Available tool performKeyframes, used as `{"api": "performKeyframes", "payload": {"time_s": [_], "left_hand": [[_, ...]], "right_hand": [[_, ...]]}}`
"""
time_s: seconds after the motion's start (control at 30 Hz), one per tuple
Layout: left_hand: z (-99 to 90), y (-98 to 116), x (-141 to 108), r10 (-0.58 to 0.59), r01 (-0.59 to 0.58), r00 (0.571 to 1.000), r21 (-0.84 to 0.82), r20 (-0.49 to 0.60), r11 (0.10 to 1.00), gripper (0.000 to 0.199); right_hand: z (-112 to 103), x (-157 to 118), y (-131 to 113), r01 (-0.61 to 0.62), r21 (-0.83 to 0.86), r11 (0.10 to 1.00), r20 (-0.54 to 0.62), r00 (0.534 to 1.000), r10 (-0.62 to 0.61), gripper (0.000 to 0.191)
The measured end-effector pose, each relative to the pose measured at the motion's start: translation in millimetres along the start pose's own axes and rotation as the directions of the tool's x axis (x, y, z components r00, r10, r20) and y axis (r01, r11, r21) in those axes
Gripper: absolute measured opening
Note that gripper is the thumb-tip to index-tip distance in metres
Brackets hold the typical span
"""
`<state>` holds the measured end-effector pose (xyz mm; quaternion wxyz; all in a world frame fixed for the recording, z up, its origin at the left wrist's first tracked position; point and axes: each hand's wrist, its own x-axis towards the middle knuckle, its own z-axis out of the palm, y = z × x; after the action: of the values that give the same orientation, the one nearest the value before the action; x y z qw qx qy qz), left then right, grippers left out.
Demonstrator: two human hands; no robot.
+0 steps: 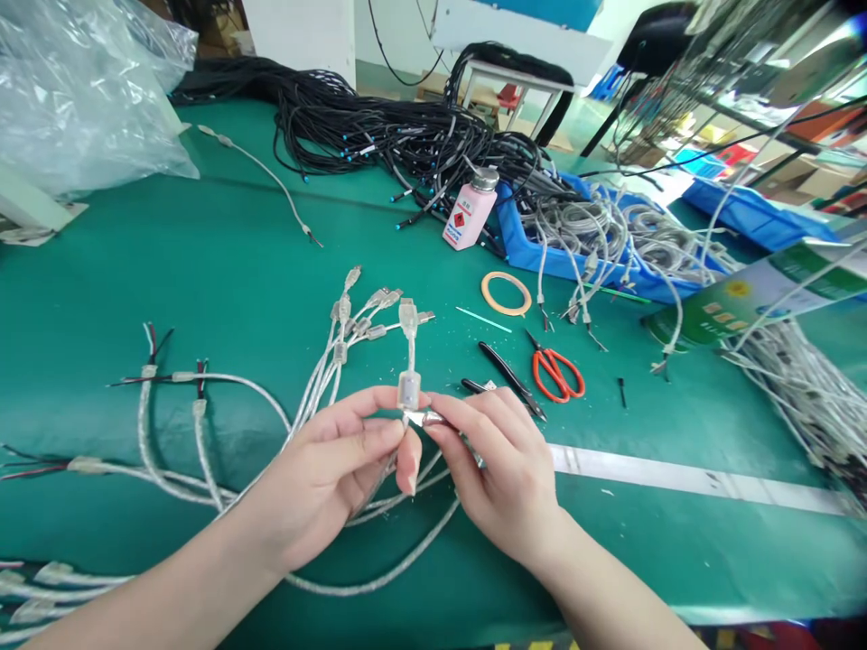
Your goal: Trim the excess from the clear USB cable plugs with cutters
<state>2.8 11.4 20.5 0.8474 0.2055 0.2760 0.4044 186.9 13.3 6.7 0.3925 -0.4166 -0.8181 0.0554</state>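
Note:
My left hand (345, 469) pinches a clear-jacketed USB cable (408, 348) just below its ferrite block, with the plug pointing away from me. In my right hand (505, 460) is a small metal blade (421, 418), its tip touching the cable under the block. Most of the blade's handle is hidden by my fingers. Beyond my left hand lies a bunch of similar cables (342, 325), their plugs fanned out. Stripped cable ends with red and black wires (153, 361) rest on the left.
On the green table (223, 244) are orange-handled scissors (555, 372), black pliers (511, 379), a tape ring (506, 293) and a pink bottle (472, 209). Black cables (379, 126) lie at the back. A blue tray (535, 257) of cables and a plastic bag (88, 99) flank them.

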Motion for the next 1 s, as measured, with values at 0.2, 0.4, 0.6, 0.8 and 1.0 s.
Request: {"api": "performKeyframes", "payload": {"time_s": [0.2, 0.4, 0.6, 0.8, 1.0], "left_hand": [[-0.1, 2, 3, -0.026, 0.028, 0.997, 0.027, -0.067, 0.999, 0.011], [-2.1, 6, 3, -0.036, 0.039, 0.995, 0.031, -0.091, 0.999, 0.026], [-3.2, 3, 4, -0.035, 0.035, 0.999, -0.021, -0.023, 0.999, 0.021], [-0.4, 0, 4, -0.026, 0.024, 0.999, -0.071, -0.02, 0.997, 0.017], [-3.5, -2, 5, -0.02, 0.016, 0.999, -0.106, -0.035, 0.994, 0.019]], "right_hand": [[-8, 1, 3, -0.008, 0.028, 1.0, -0.069, 0.998, 0.01, 0.024], [-15, 0, 0, 0.029, 0.055, 0.998, 0.046, 0.998, -0.032, 0.025], [-12, -1, -4, 0.066, 0.054, 0.996, 0.081, 0.994, -0.07, 0.023], [-9, -1, -6, 0.035, 0.033, 0.999, 0.061, 0.997, -0.037, 0.024], [-7, -2, -6, 0.03, 0.05, 0.998, 0.068, 0.997, -0.034, 0.023]]}}
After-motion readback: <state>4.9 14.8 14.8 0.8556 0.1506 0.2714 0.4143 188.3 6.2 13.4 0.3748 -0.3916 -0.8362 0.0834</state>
